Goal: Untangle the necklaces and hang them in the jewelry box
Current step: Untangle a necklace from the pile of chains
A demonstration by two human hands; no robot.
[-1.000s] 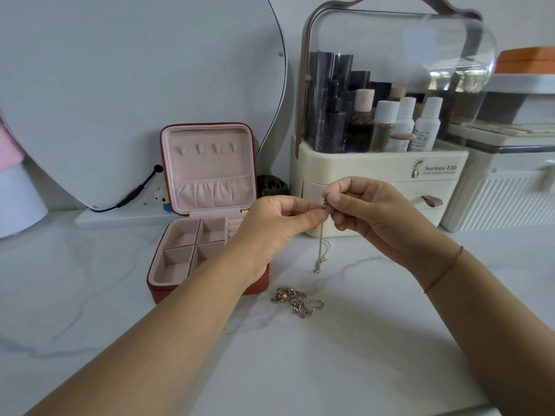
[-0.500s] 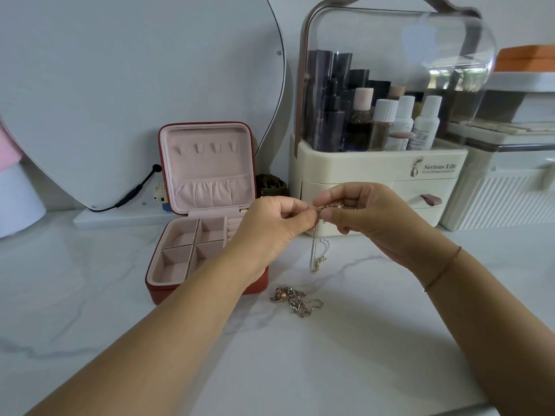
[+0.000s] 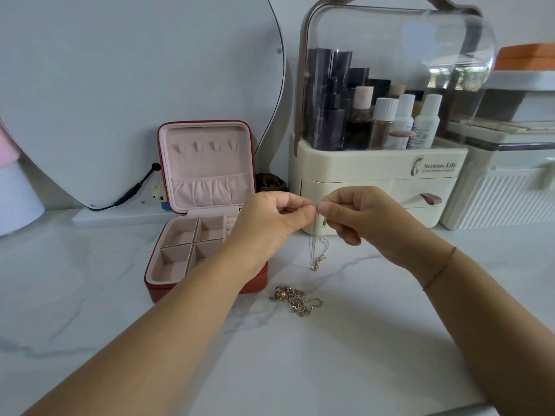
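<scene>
Since a second ago the clasp (image 3: 324, 222) had dropped out of the pinch and hung just under the right thumb, with the chain doubled into two strands instead of one. Probably one necklace was nearly free and ready to hang, while the rest stayed knotted. White marble-look countertop (image 3: 90, 310), glossy, grey veins. Big rounded mirror (image 3: 135, 85) leaned at the back left, flat and matte-looking. Cream plastic cosmetics organiser (image 3: 375, 178) sat behind the hands, with a clear domed cover and bottles inside. Jewelry box (image 3: 207, 163) stood open to the left of the hands: red leatherette shell, pale pink velvety lining, square compartments in the base, gathered pocket in the lid. Nothing hung yet on its row of small tab hooks (image 3: 205, 145). Left hand (image 3: 270, 223) and right hand (image 3: 360, 217) were held up above the counter with fingertips meeting, each pinching the thin chain (image 3: 312, 250) between thumb and forefinger, other fingers curled in. Chain was fine, pale metal and limp, its lower end bunched just above or on the counter, cannot tell which. Tangled heap (image 3: 295, 300) of the other necklaces lay on the counter near the box's front corner, with kinked silvery links. One round pinkish bead (image 3: 282, 294) showed in it, smooth and shiny.
</scene>
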